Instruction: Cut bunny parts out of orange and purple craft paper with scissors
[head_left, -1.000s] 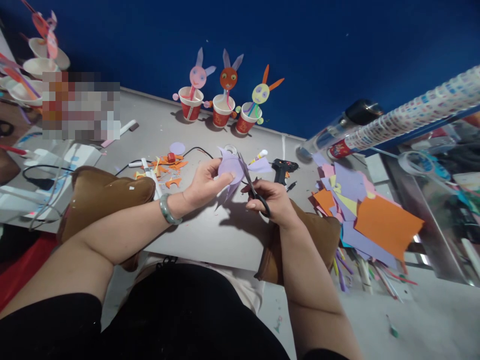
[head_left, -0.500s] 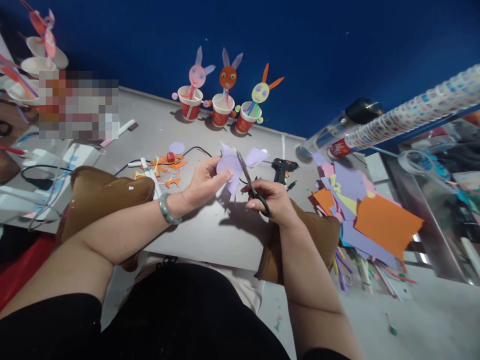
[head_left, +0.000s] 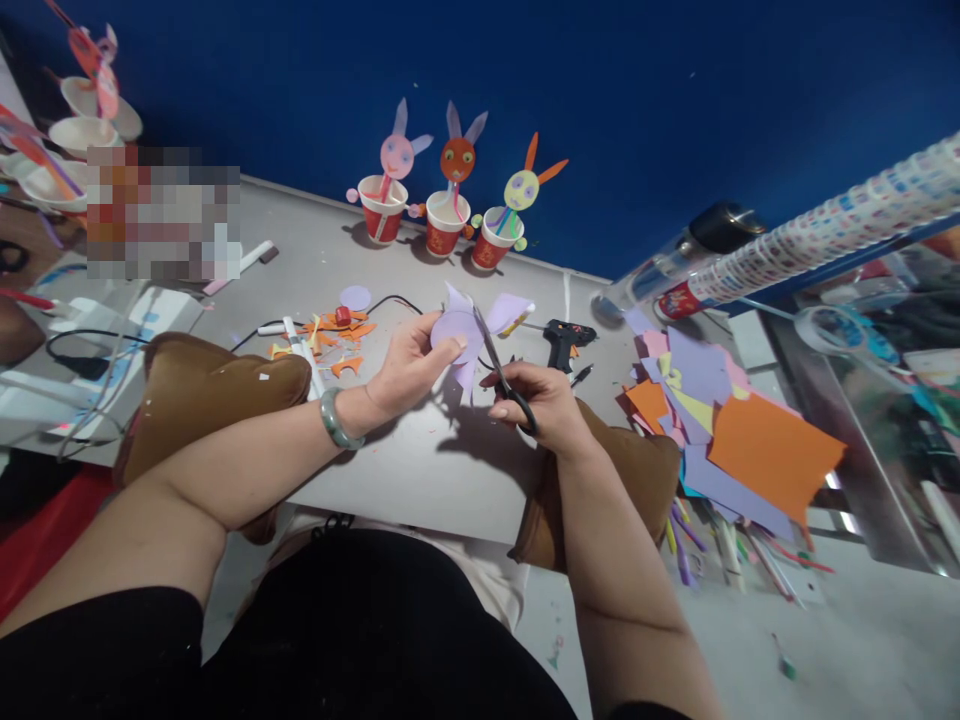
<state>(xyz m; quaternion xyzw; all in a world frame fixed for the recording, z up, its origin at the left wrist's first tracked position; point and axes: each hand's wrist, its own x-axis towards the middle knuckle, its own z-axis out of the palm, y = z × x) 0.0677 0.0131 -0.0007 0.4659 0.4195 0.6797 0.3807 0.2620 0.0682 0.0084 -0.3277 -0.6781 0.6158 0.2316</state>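
Between thumb and fingers, my left hand (head_left: 415,365) pinches a piece of purple paper (head_left: 456,335) with a partly rounded outline and pointed offcuts hanging from its edge. My right hand (head_left: 541,400) grips black-handled scissors (head_left: 493,350), whose blades point up and lie at the paper's right edge. Just beyond the blades is another purple paper scrap (head_left: 508,313). On the table left of my hands lie a cut purple circle (head_left: 355,298) and several orange paper scraps (head_left: 358,328).
Three red paper cups (head_left: 448,228) with paper rabbit heads line the back wall. A black glue gun (head_left: 561,340) lies right of my hands. Coloured paper sheets (head_left: 776,450) pile at the right. Brown cushions (head_left: 225,390) flank the table, with a power strip (head_left: 142,340) far left.
The purple paper and scissors have shifted very slightly, and the purple scrap beyond the blades looks a little turned. Both hands keep their grip.
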